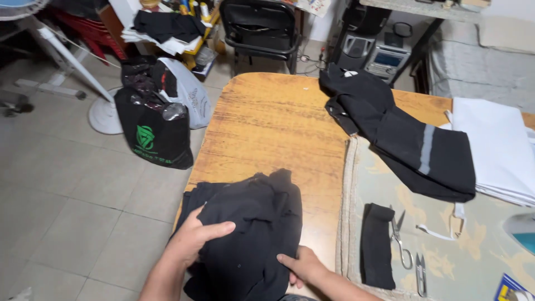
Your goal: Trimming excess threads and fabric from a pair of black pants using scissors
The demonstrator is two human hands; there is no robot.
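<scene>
Wooden table [267, 122], tiled floor [61, 195], black garment [251, 223]

The person is showing two bare forearms, wearing no sleeves, gloves, rings or watch on the left hand [192, 238] or right hand [304, 265].
</scene>
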